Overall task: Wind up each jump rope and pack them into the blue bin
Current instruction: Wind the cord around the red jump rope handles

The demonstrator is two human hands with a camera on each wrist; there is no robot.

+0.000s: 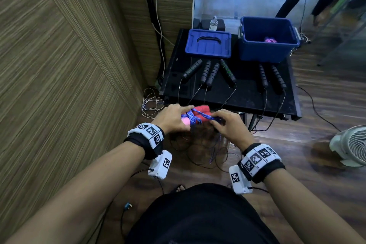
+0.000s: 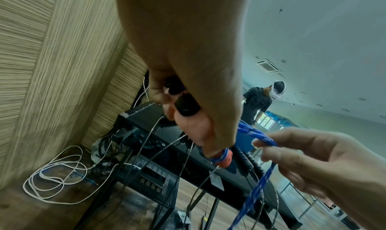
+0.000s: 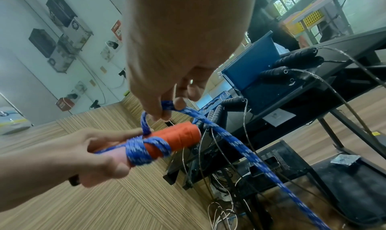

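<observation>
The left hand grips the red handles (partly wound) while the right hand pinches the blue rope just above.

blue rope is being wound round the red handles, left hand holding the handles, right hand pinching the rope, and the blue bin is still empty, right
Not quite: the blue bin is not empty. The head view shows a pink bundle lying in it. The rest holds: the left hand holds the red handles while the right hand pinches the blue rope wound round them.
</observation>
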